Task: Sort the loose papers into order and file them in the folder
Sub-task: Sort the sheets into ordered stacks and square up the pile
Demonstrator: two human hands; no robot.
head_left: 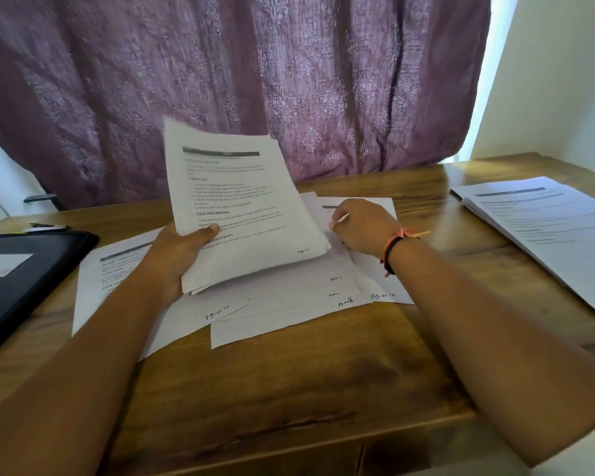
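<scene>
My left hand (177, 257) grips a stack of printed sheets (241, 214) by its lower left edge, thumb on top, holding it tilted up above the table. Under it, several loose papers (289, 310) lie fanned out on the wooden table, with handwritten page numbers at their lower corners. My right hand (361, 225) rests on the loose sheets just right of the held stack, fingers curled; whether it pinches a page I cannot tell. A black folder (24, 266) lies shut at the left edge of the table.
A second pile of printed pages (547, 221) lies at the right side of the table. A purple curtain (255, 80) hangs behind the table. Bare wood (289, 389) shows between the papers and the front edge. A pen (45, 226) lies behind the folder.
</scene>
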